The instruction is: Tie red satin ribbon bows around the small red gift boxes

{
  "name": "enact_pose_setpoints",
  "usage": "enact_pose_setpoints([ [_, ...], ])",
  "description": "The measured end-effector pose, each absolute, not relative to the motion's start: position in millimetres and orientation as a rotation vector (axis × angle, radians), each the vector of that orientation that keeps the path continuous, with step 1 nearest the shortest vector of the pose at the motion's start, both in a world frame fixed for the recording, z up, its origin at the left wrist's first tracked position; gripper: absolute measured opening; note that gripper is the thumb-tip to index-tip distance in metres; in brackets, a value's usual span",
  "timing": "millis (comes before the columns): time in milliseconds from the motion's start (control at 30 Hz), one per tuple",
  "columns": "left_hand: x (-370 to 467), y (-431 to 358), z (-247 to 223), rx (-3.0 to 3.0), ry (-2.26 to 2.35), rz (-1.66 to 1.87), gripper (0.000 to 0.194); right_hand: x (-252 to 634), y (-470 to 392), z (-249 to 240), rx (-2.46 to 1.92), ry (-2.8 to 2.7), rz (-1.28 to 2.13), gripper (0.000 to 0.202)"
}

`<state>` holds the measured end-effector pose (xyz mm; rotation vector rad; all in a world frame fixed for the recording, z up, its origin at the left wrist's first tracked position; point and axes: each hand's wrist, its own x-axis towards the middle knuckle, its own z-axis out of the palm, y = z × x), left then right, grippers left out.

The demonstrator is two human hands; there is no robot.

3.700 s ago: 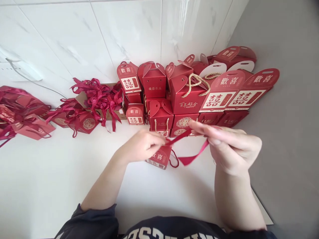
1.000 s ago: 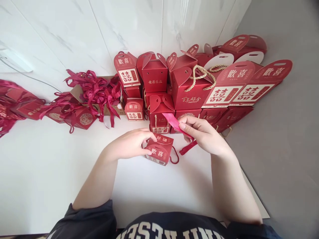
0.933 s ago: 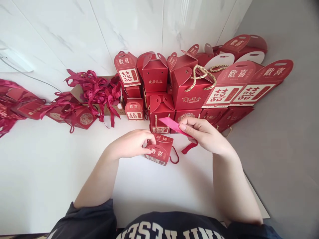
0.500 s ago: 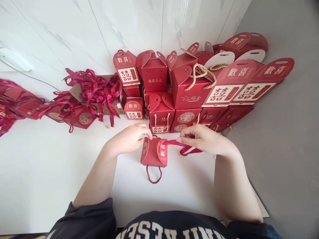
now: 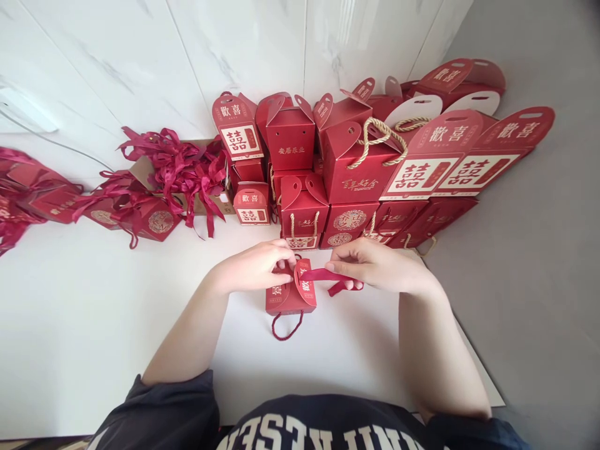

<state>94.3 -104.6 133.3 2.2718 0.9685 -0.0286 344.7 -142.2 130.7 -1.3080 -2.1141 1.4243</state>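
Note:
A small red gift box [image 5: 293, 304] with gold lettering stands on the white table in front of me, a dark red cord handle [image 5: 287, 337] looping out on its near side. My left hand [image 5: 262, 267] is closed at the box's left top flap, thumb and fingers near the slots; its exact grip is partly hidden. A crimson ribbon [image 5: 319, 275] comes out of the slot in the right flap. To the right of the box, my right hand [image 5: 375, 265] pinches this ribbon between thumb and fingers, and its loose end hangs below the hand.
Stacked red gift boxes [image 5: 354, 175] stand along the marbled wall [image 5: 262, 44]. At the left, a cardboard box [image 5: 197, 203] holds a heap of crimson ribbons [image 5: 185, 165]. Ribbon-tied boxes [image 5: 157, 219] sit farther left. A grey surface [image 5: 539, 281] borders the white table [image 5: 140, 300] at the right.
My left hand has moved right and down onto the box top, and the left flap now stands closer to the right one. My right hand has shifted slightly left with the ribbon.

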Motion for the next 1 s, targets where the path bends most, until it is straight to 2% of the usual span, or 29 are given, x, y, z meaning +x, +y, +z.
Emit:
enact_pose_setpoints([
  [267,93,-105,137,2.264,0.928,-0.067,0.020,332,-140,122,-1.437,-2.208,1.226,0.035],
  [467,91,-102,136,2.216,0.841,0.006,0.019,330,-140,119,-1.304,-2.318,1.240,0.032],
  [667,82,-103,148,2.279,0.932,0.024,0.020,325,-134,116,-1.062,-2.262,0.994,0.016],
  [800,81,-103,149,2.283,0.984,-0.025,0.019,318,-129,109,-0.972,-2.291,1.052,0.015],
  [1000,86,-107,147,2.299,1.007,-0.076,0.027,322,-135,113,-1.254,-2.294,0.903,0.015],
])
